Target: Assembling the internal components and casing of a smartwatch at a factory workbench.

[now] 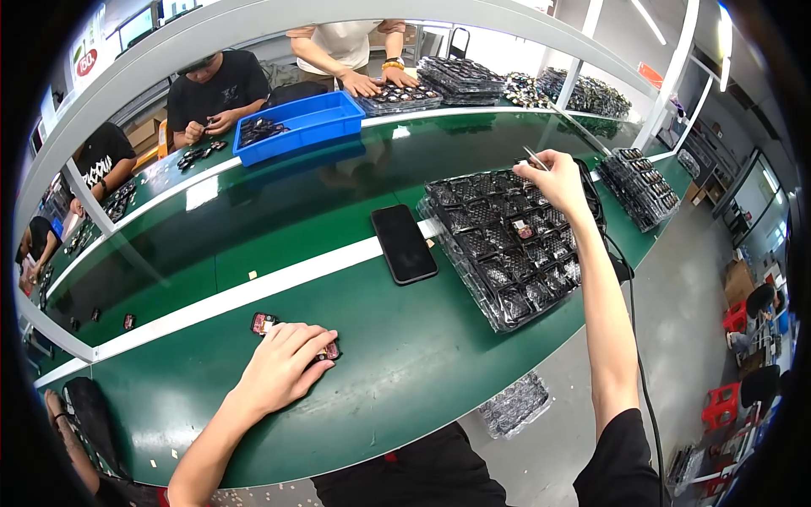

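My left hand rests on the green bench, its fingers curled over a small black-and-red electronic part that shows between thumb and forefinger. Just past those fingertips lies a second part like it. Over the far right of a stack of black plastic trays, my right hand pinches a slim metal tool; its tip is too small to make out. The top tray has many pockets, and one small reddish part sits in a middle pocket. Left of the trays lies a black phone.
Beyond the bench runs a dark green belt with a few small parts at its left. A blue bin and more stacked trays stand across it, where other people work. Another tray stack and a black cable are at right.
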A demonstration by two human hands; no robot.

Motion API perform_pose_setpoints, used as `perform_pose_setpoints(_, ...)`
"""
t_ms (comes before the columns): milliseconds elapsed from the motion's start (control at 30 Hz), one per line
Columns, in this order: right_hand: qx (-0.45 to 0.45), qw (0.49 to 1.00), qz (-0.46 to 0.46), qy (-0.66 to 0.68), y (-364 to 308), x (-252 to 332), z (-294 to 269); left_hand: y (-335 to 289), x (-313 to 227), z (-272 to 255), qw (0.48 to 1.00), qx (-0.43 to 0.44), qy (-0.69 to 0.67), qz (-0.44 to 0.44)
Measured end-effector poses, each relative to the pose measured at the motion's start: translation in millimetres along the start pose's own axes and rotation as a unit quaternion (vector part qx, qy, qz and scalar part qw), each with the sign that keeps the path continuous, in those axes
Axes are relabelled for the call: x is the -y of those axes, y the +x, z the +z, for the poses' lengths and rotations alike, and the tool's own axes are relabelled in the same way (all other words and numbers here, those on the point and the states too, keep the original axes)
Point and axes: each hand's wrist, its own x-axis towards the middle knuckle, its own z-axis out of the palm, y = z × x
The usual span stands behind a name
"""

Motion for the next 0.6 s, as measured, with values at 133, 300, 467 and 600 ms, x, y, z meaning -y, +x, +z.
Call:
perform_pose_setpoints(133,0.017,0.996,0.035,-0.075,41,-54,15,-9,5,3,0.999,-0.021,-0.007,-0.029)
perform_pose_setpoints(300,0.048,0.996,0.032,-0.064,36,-55,23,-17,5,1,0.995,-0.022,-0.052,-0.081)
perform_pose_setpoints(467,0.084,0.993,-0.006,0.087,-12,28,12,-23,17,6,0.994,-0.015,-0.067,-0.083)
perform_pose_setpoints(600,0.217,0.951,-0.017,0.218,-103,124,9,-26,13,5,0.987,-0.016,-0.116,-0.108)
